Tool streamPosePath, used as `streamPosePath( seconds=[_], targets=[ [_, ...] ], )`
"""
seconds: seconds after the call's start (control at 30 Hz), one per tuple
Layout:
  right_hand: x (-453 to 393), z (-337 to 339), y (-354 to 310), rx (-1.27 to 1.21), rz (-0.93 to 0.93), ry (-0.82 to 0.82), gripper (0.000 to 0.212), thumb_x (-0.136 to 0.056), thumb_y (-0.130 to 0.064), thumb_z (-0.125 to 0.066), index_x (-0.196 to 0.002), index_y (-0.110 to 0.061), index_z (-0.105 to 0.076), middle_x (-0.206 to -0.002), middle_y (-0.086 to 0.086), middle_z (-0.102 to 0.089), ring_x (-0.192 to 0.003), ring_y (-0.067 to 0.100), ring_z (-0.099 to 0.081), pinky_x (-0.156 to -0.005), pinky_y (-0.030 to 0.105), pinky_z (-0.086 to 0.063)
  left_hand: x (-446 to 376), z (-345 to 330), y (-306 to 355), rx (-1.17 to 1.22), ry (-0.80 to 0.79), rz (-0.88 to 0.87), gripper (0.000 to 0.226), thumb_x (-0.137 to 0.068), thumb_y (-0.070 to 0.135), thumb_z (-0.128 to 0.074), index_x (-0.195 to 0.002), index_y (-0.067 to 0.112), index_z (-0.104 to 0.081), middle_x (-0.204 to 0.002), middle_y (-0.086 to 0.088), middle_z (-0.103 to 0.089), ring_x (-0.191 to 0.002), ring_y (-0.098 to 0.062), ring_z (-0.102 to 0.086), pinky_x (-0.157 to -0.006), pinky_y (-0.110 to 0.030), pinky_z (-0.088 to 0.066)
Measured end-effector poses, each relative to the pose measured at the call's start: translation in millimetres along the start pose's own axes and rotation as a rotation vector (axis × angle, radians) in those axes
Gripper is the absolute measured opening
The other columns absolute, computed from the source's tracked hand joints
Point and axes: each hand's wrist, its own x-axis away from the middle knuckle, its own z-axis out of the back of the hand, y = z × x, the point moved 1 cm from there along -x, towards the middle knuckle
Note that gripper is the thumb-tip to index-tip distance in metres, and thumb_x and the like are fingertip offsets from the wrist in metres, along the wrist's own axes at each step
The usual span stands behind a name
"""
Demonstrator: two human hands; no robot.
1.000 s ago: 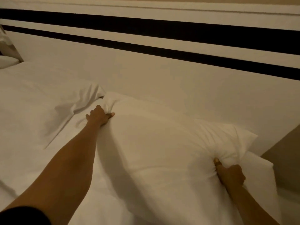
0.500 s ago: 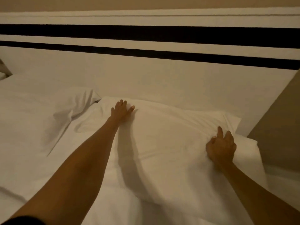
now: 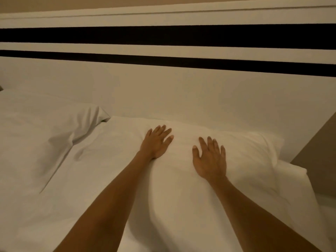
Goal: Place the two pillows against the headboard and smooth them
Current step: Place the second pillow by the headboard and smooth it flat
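Note:
A white pillow lies flat on the bed with its far edge against the white headboard. My left hand rests palm down on its upper middle, fingers spread. My right hand lies flat beside it, slightly nearer to me, fingers apart too. Neither hand grips any fabric. A second white pillow lies to the left, also up at the headboard, with creases near its right corner. The two pillows nearly touch.
The headboard carries two black horizontal stripes. A beige wall or panel stands at the right, close to the pillow's right end. White sheet covers the mattress in front of the pillows.
Both hands let go of the right pillow's ends and moved inward to its middle. They now lie flat and open on top. The pillow has settled flat against the headboard.

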Motion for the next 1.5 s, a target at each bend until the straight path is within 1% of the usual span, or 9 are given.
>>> streamPosePath(
  seconds=[0.3, 0.57, 0.7, 0.77, 0.83, 1.0, 1.17, 1.33, 1.5],
  targets=[
    [-26, 10, 79, 0.067, -0.255, 0.01, 0.059, -0.095, -0.056, -0.019, -0.15, -0.036, -0.025, -0.163, -0.001, -0.015, -0.15, 0.023, -0.008, -0.119, 0.051, 0.003, 5, 17, -128, -0.083, 0.025, 0.357, 0.057, -0.098, 0.056, -0.017, -0.153, 0.039, -0.016, -0.164, 0.005, -0.009, -0.152, -0.017, -0.007, -0.12, -0.049, -0.003],
    [8, 30, 129, -0.007, -0.401, -0.08, 0.062, -0.097, -0.051, -0.01, -0.154, -0.027, -0.009, -0.164, 0.001, -0.007, -0.15, 0.025, -0.009, -0.119, 0.053, -0.005, 38, 29, -150, -0.066, -0.096, 0.525, 0.068, -0.094, 0.064, -0.012, -0.154, 0.035, -0.004, -0.165, 0.001, 0.002, -0.152, -0.025, -0.003, -0.118, -0.057, -0.002],
    [26, 67, 136, 0.14, -0.443, -0.085, 0.061, -0.1, -0.044, -0.012, -0.154, -0.014, -0.013, -0.162, 0.013, -0.011, -0.149, 0.032, -0.01, -0.12, 0.052, -0.008, 82, 58, -159, -0.281, -0.05, 0.701, 0.072, -0.095, 0.062, -0.017, -0.149, 0.018, -0.03, -0.156, -0.015, -0.029, -0.143, -0.037, -0.026, -0.115, -0.058, -0.014],
    [31, 79, 111, 0.19, -0.344, 0.017, 0.058, -0.102, -0.037, -0.017, -0.154, -0.013, -0.014, -0.161, 0.018, -0.01, -0.15, 0.033, -0.007, -0.12, 0.051, -0.007, 82, 72, -139, -0.407, 0.099, 0.619, 0.064, -0.098, 0.05, -0.027, -0.142, 0.005, -0.04, -0.147, -0.019, -0.041, -0.139, -0.036, -0.033, -0.115, -0.053, -0.019],
    [37, 79, 72, 0.161, -0.19, 0.078, 0.055, -0.102, -0.035, -0.022, -0.153, -0.016, -0.018, -0.161, 0.017, -0.011, -0.15, 0.031, -0.007, -0.119, 0.05, -0.005, 68, 76, -94, -0.27, 0.192, 0.383, 0.056, -0.101, 0.041, -0.032, -0.143, 0.004, -0.039, -0.152, -0.018, -0.036, -0.144, -0.029, -0.028, -0.118, -0.048, -0.017],
    [60, 43, -31, 0.045, 0.145, -0.009, 0.054, -0.102, -0.037, -0.019, -0.154, -0.024, -0.015, -0.164, 0.006, -0.004, -0.151, 0.022, 0.0, -0.12, 0.045, 0.001, 70, 43, 35, 0.012, 0.081, 0.006, 0.052, -0.105, 0.035, -0.022, -0.153, 0.016, -0.024, -0.163, -0.004, -0.012, -0.152, -0.017, -0.008, -0.121, -0.039, -0.003],
    [86, 6, -38, 0.049, 0.195, -0.073, 0.055, -0.101, -0.038, -0.016, -0.154, -0.025, -0.014, -0.164, 0.005, -0.006, -0.151, 0.022, -0.004, -0.121, 0.044, -0.001, 107, 10, -3, 0.084, 0.027, 0.15, 0.056, -0.103, 0.04, -0.017, -0.155, 0.019, -0.015, -0.164, -0.001, -0.008, -0.152, -0.017, -0.005, -0.122, -0.04, -0.001],
    [95, 3, -2, 0.056, 0.109, 0.019, 0.064, -0.094, -0.052, -0.01, -0.153, -0.03, -0.021, -0.162, 0.002, -0.016, -0.15, 0.019, -0.015, -0.12, 0.041, -0.006, 123, 22, -60, 0.058, 0.069, 0.271, 0.059, -0.1, 0.05, -0.022, -0.154, 0.027, -0.017, -0.164, 0.002, -0.009, -0.152, -0.015, -0.007, -0.122, -0.04, -0.003],
    [110, 9, 55, 0.049, 0.001, 0.092, 0.063, -0.093, -0.051, -0.019, -0.15, -0.028, -0.031, -0.158, 0.005, -0.03, -0.146, 0.024, -0.029, -0.117, 0.046, -0.017, 159, 26, -134, 0.046, 0.115, 0.439, 0.059, -0.098, 0.055, -0.025, -0.153, 0.034, -0.019, -0.164, 0.002, -0.011, -0.151, -0.019, -0.01, -0.121, -0.045, -0.008]
  ],
)
